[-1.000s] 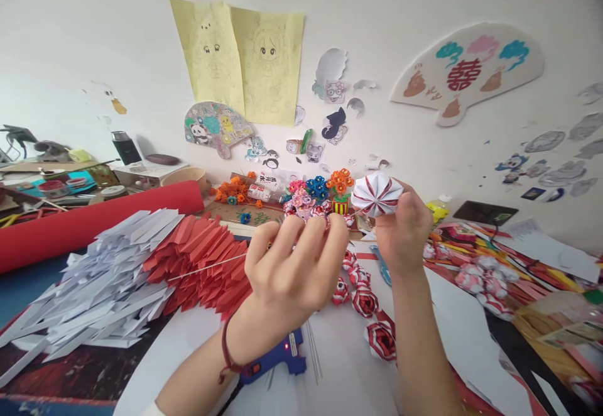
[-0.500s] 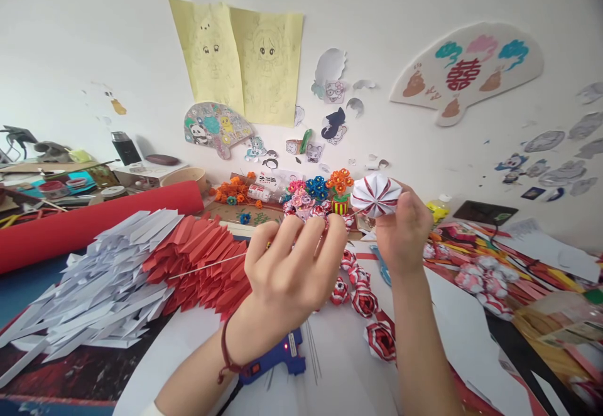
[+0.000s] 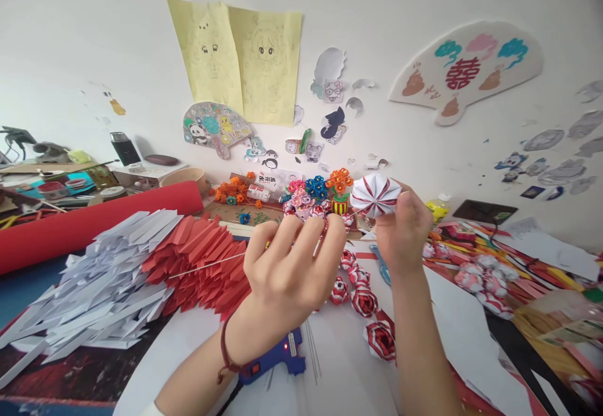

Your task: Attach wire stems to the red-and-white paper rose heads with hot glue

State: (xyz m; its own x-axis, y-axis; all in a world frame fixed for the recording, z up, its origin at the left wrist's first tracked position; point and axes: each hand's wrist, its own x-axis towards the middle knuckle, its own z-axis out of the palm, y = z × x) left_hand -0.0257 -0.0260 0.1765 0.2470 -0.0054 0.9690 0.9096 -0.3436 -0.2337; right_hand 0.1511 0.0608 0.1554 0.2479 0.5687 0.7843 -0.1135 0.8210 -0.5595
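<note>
My right hand (image 3: 405, 224) pinches a round folded flower of white paper with red stripes (image 3: 375, 195) at its right side. A thin wire (image 3: 207, 266) passes through the closed fingers of my left hand (image 3: 294, 265); its far end reaches toward the flower. Below my left hand a blue glue gun (image 3: 277, 358) with a small red light lies on white paper (image 3: 339, 366), partly hidden by my wrist. Several thin wires (image 3: 313, 353) lie beside it. Between my forearms sit several red and white paper flowers (image 3: 379, 339).
Piles of white strips (image 3: 98, 284) and red strips (image 3: 202, 265) lie at the left, before a red roll (image 3: 103, 224). Small coloured flowers (image 3: 316, 188) stand near the wall. More paper strips and pink-white flowers (image 3: 485, 281) are on the right.
</note>
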